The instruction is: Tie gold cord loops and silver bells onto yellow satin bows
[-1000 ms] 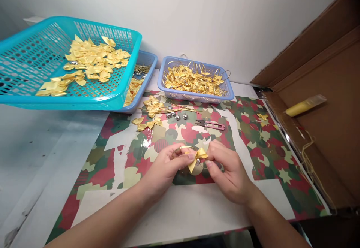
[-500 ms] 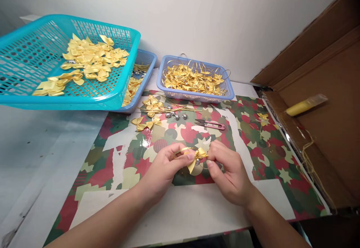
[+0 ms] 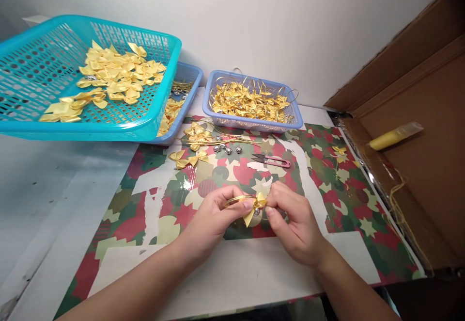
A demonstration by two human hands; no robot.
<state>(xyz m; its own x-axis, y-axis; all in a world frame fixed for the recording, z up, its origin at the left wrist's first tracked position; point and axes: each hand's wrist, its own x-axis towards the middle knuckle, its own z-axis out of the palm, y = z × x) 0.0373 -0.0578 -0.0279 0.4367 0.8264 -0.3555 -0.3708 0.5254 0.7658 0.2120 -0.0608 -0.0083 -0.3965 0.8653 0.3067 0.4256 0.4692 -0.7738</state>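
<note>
Between my two hands is a yellow ribbon bow point(image 3: 260, 200) with a small silver bell point(image 3: 256, 211) under its knot. A loop of gold cord point(image 3: 238, 198) runs from the bow back over the fingers of my left hand point(image 3: 227, 209). That hand is closed, its thumb pressing on the bow's left side. My right hand point(image 3: 292, 216) is closed too, its thumb and bent forefinger pinching at the bow's right edge. What exactly lies inside the right pinch is hidden by the fingers.
Thread snips point(image 3: 272, 161), loose bells point(image 3: 228, 151), gold cords point(image 3: 232, 141) and several bows point(image 3: 189, 159) lie beyond my hands. A blue basket point(image 3: 253, 123) of corded bows stands behind. At left, a turquoise basket point(image 3: 109, 133) of bows overlaps another blue basket point(image 3: 189, 103). Cardboard point(image 3: 410, 93) borders the right.
The bow has shifted very slightly right and down between my fingers, and the cord loop lies flatter. Both hands keep their grip. The view has tilted a little.
</note>
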